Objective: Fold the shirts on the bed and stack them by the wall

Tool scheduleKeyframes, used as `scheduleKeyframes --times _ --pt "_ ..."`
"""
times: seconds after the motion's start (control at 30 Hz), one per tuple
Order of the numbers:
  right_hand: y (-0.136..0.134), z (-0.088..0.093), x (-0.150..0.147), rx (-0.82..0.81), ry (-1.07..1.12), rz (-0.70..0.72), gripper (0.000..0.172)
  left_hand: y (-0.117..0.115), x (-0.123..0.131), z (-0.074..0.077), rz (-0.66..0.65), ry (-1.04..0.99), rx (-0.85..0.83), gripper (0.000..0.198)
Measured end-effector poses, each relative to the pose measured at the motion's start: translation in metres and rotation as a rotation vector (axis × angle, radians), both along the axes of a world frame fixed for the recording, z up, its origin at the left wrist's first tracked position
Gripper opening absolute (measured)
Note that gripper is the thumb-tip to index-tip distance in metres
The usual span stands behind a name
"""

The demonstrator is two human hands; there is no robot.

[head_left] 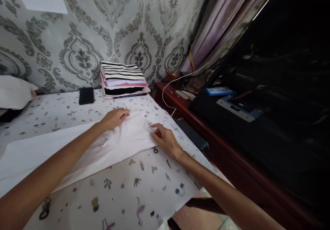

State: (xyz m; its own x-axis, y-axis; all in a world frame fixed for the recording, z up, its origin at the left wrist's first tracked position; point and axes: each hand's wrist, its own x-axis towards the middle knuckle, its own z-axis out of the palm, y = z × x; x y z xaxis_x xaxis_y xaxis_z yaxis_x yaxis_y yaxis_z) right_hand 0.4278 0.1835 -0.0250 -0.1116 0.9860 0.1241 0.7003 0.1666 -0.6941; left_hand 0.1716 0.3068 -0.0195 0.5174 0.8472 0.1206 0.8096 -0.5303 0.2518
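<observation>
A long piece of white cloth (136, 130), perhaps a garment, lies stretched across the patterned sheet (123, 188). Wrinkles gather in it under my left wrist, and its right end looks thin. My left hand (114, 118) lies over the far side of the cloth, fingers bent and together, closed on the fabric. At the cloth's right end is my right hand (166, 140); its index finger reaches forward, apart from the thumb, and the fingertips touch the edge. The other fingers curl partly out of sight.
A stack of folded clothes (125, 80) stands by the patterned wall, beside a dark flat object (86, 96). A light bundle (14, 92) lies at far left. To the right are a red-brown wooden stand (185, 108), a white cable (165, 92) and a large black screen (270, 85).
</observation>
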Motion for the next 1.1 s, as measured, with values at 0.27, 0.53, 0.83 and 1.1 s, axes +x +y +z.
scheduleKeyframes --times 0.27,0.53,0.83,1.1 --pt "0.009 -0.008 0.011 -0.083 0.238 0.010 0.035 0.015 0.021 -0.002 -0.202 -0.030 0.034 0.036" --pt "0.002 -0.006 0.024 -0.196 0.375 0.118 0.047 -0.019 0.036 0.007 -0.212 -0.078 0.027 0.036" --pt "-0.014 0.000 0.023 -0.027 -0.067 0.158 0.037 -0.076 0.015 -0.001 -0.308 -0.055 -0.179 0.050" --pt "0.026 0.022 -0.050 0.190 -0.045 0.550 0.037 -0.133 0.004 -0.006 -0.383 -0.020 -0.007 0.052"
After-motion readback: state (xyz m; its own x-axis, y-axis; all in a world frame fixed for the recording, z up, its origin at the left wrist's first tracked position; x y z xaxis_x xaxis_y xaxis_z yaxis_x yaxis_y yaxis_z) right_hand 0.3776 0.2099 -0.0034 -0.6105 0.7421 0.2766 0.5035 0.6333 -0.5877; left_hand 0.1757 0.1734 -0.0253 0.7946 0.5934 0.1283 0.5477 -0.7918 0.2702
